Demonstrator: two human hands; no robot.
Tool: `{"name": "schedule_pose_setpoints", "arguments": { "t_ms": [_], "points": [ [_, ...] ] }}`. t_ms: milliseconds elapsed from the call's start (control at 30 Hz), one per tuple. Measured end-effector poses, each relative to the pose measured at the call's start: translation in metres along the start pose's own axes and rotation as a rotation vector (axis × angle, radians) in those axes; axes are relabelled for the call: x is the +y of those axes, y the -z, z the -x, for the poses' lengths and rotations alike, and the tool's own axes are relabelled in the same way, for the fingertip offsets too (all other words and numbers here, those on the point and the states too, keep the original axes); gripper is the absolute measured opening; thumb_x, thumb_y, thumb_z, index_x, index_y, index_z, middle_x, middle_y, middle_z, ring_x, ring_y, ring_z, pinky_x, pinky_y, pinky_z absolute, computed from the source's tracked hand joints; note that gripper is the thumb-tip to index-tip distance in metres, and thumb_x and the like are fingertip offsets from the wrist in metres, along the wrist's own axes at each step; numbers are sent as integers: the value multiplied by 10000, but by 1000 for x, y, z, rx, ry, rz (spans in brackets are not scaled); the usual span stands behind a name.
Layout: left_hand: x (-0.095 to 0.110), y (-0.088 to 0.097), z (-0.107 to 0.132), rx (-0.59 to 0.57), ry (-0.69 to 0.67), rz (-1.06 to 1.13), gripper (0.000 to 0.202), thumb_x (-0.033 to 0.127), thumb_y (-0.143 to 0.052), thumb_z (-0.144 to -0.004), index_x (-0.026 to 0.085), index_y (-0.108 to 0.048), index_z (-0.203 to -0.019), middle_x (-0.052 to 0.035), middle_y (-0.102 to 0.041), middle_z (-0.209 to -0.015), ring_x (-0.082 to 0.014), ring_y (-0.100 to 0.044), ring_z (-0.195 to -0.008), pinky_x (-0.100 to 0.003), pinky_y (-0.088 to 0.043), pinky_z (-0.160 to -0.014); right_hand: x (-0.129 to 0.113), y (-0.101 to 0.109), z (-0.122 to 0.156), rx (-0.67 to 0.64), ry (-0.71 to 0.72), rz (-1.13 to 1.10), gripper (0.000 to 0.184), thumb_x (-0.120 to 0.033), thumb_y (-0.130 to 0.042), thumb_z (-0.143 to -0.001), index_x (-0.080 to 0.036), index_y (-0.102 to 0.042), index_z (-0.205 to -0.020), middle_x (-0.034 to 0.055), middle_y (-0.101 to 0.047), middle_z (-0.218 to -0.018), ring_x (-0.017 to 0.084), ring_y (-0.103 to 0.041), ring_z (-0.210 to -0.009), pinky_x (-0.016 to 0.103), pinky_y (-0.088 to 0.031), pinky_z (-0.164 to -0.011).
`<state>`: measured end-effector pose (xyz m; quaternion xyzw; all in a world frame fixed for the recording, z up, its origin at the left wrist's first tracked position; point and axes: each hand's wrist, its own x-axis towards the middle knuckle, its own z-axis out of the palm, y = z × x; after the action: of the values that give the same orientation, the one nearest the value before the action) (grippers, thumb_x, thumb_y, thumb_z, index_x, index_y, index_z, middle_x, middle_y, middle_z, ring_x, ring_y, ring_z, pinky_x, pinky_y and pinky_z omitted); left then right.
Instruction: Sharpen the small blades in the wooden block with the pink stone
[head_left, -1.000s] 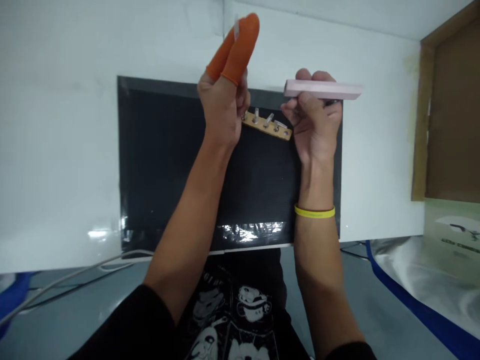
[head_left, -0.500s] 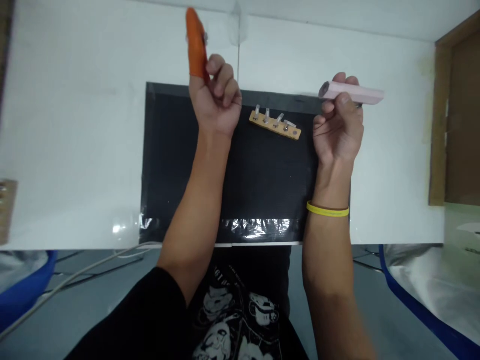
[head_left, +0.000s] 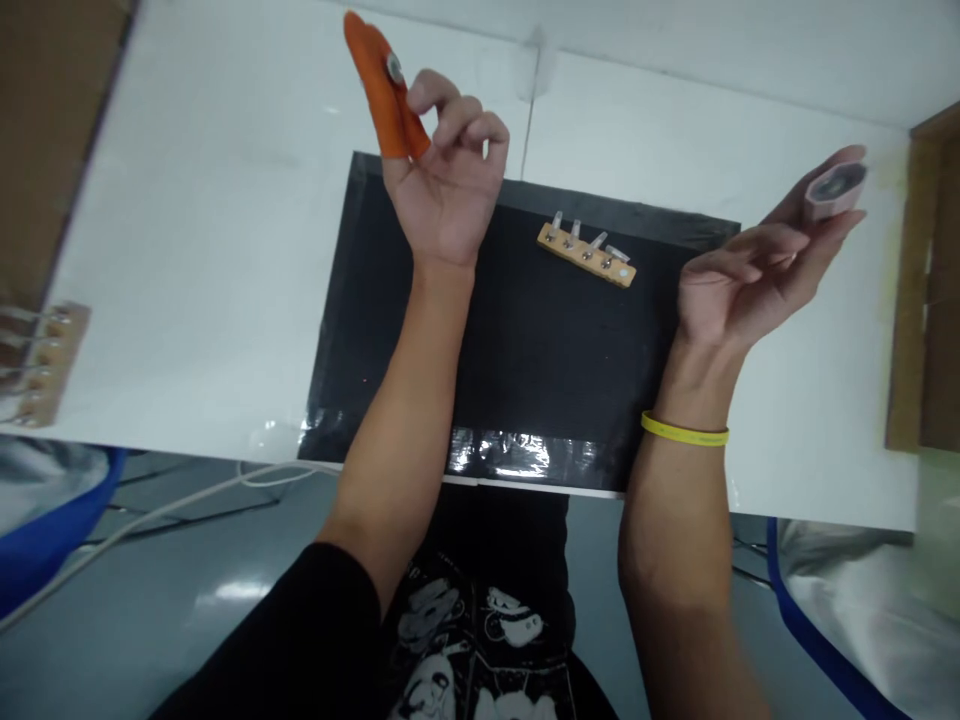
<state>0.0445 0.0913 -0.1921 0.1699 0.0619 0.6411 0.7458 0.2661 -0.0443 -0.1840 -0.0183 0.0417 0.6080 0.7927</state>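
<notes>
My left hand (head_left: 439,170) is raised over the far left part of a black mat (head_left: 517,340). Orange finger cots cover its thumb and forefinger, and they pinch a small silvery piece (head_left: 393,67). The other fingers are curled. My right hand (head_left: 757,275), with a yellow band on the wrist, is held palm up off the mat's right edge. Its fingers hold a pink bar-shaped tool (head_left: 834,188) seen end on. On the mat between the hands lies a small wooden strip (head_left: 587,256) with several clear pieces standing in it.
The mat lies on a white table (head_left: 202,260). Another wooden strip with pieces (head_left: 37,365) sits at the table's left edge. A brown board (head_left: 926,290) stands at the far right. Blue bins with bags (head_left: 45,540) and a white cable (head_left: 165,515) are below the table's edge.
The view has swung left. My right hand turned palm up and moved right, so the pink tool now points at the camera. My left hand opened its curled fingers a little, still pinching the piece.
</notes>
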Motion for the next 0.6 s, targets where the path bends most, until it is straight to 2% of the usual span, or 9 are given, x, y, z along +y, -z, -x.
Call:
{"name": "schedule_pose_setpoints", "arguments": {
  "t_ms": [67,133,200,267,300,367,467,533,600],
  "points": [
    [-3,-3,3,46,-28,-114,546,302,-86,-1091,262,-527,-772,7,-560,-812,-93,-568,-709,-196,-516,-779,6,9,-3,-122,-5,228,397,-280,-631,-883,-536,-631,-1188,-127,-731,-1122,115,-683,-598,247,-471,-419],
    [-6,-7,6,92,-38,-191,513,319,-113,-1090,259,-511,-772,-3,-556,-828,-103,-620,-842,-197,-524,-848,15,18,-6,-240,43,558,325,-301,-777,-761,-476,-672,-1015,-121,-748,-1055,109,-656,-535,219,-467,-384],
    [-8,-12,11,97,18,-170,516,383,-116,-1093,247,-475,-748,-10,-535,-810,-119,-643,-991,-232,-539,-923,23,23,-6,-358,72,863,266,-415,-853,-677,-389,-661,-860,-97,-761,-893,90,-566,-403,181,-378,-293],
    [-9,-17,17,77,116,-109,586,437,-30,-1086,239,-454,-732,-18,-525,-800,-141,-617,-1167,-309,-545,-1006,29,23,-2,-445,49,1025,345,-521,-870,-623,-332,-635,-792,-80,-724,-694,82,-445,-286,164,-261,-221],
    [-9,-21,21,63,169,-86,637,441,40,-1074,236,-459,-736,-21,-533,-811,-150,-580,-1259,-358,-539,-1045,32,22,1,-487,2,1057,382,-536,-882,-596,-318,-629,-781,-78,-690,-616,87,-409,-254,169,-248,-208],
    [-8,-28,28,52,237,-83,718,438,131,-1052,231,-501,-782,-13,-569,-876,-174,-493,-1394,-448,-517,-1094,36,19,6,-564,-124,1074,409,-519,-903,-571,-305,-631,-790,-73,-642,-544,111,-420,-248,196,-321,-221],
    [-8,-38,37,153,327,-188,721,547,49,-1054,242,-586,-898,40,-628,-1014,-243,-425,-1456,-487,-494,-1112,44,16,7,-653,-217,1066,327,-485,-869,-657,-315,-655,-837,-68,-637,-565,135,-498,-319,234,-438,-298],
    [-10,-44,40,243,424,-240,731,635,7,-1030,279,-628,-971,67,-647,-1068,-275,-390,-1471,-473,-492,-1108,50,16,3,-618,-155,1056,335,-539,-851,-657,-319,-642,-798,-80,-604,-541,124,-485,-345,248,-477,-360],
    [-16,-48,42,256,493,-215,790,665,64,-1001,314,-643,-1017,68,-662,-1047,-271,-399,-1466,-462,-508,-1092,53,22,-2,-541,-66,1041,449,-630,-856,-564,-307,-575,-699,-95,-546,-487,117,-449,-354,271,-505,-426]
  ]
}}
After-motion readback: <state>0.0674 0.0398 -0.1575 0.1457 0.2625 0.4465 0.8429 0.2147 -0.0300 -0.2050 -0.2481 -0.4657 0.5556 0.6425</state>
